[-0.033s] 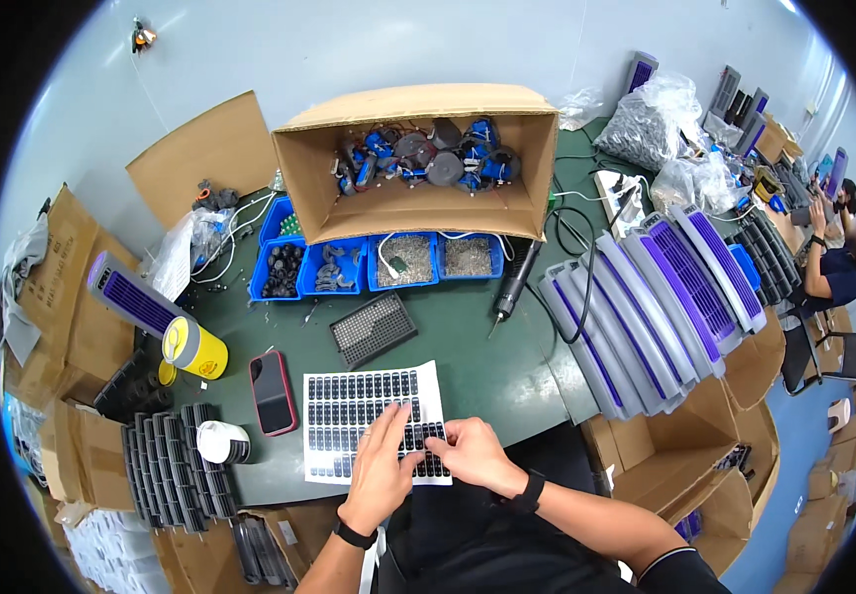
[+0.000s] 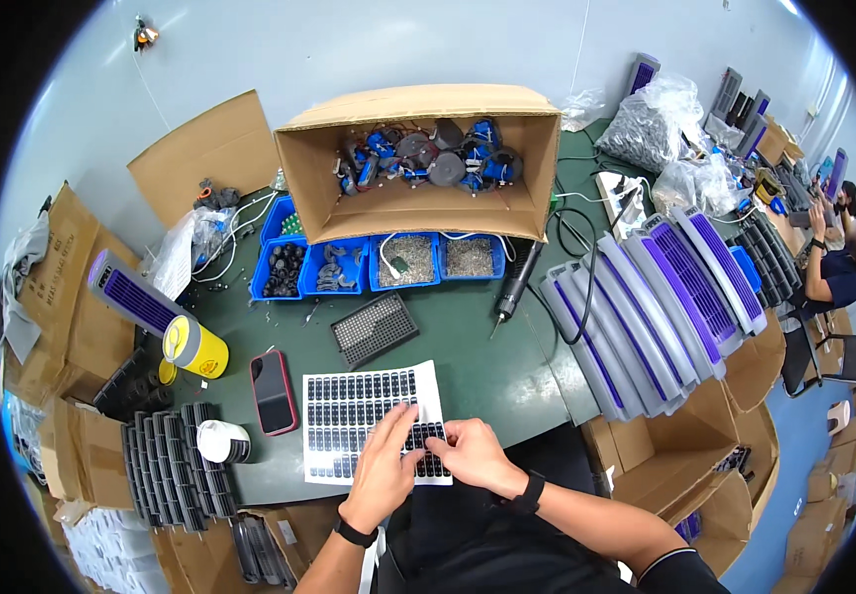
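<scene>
1. Logged on dark green flat tabletop (image 2: 492, 371): thin white rectangular sheet (image 2: 427, 381) with rows of small black rounded labels (image 2: 334, 411). Rows running 9 to 3 o'clock; sheet slightly longer that way, to judge by eye.
2. Left hand (image 2: 383, 460): over sheet, fingers extended, thumb apart from them; most labels toward 9 to 12 o'clock from here. Nearer of the two to sheet's middle.
3. Right hand (image 2: 473, 455): at sheet's 4 o'clock corner, sheet lying toward 9. Fingers bent, tips just beside left thumb; cannot tell whether pinched on a label.
4. At 12 o'clock from sheet: brown cardboard box (image 2: 304, 188), mouth facing 6, holding round grey motor-like parts (image 2: 446, 168) with blue pieces.
5. Below box, blue plastic open bins (image 2: 334, 291). At 11: black knobby parts (image 2: 280, 272), green parts (image 2: 289, 226) behind. Toward 12: grey curved parts (image 2: 334, 269). At 12 and 1: fine metallic pieces (image 2: 469, 257).
6. At 10: yellow cylindrical tub (image 2: 212, 354); contents untold.
</scene>
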`<action>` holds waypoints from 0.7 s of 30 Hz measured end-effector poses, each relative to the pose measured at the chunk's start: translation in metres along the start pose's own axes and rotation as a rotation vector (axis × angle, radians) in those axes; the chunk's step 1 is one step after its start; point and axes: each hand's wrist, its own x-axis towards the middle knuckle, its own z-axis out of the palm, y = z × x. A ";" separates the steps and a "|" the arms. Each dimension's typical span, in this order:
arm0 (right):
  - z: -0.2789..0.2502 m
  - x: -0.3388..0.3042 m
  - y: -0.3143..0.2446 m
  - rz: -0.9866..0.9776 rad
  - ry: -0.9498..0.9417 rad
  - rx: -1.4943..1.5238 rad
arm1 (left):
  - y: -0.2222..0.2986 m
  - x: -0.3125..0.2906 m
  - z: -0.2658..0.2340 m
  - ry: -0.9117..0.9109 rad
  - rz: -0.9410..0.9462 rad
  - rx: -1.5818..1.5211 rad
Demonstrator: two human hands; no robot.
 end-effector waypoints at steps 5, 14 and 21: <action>0.005 0.009 0.015 -0.315 0.144 -0.074 | 0.002 0.019 0.002 -0.008 0.027 -0.150; -0.002 0.017 0.025 -0.477 0.048 -0.185 | 0.000 0.038 -0.007 0.010 0.059 -0.189; -0.005 0.017 0.026 -0.528 0.038 -0.150 | -0.006 0.045 -0.009 -0.030 0.103 -0.145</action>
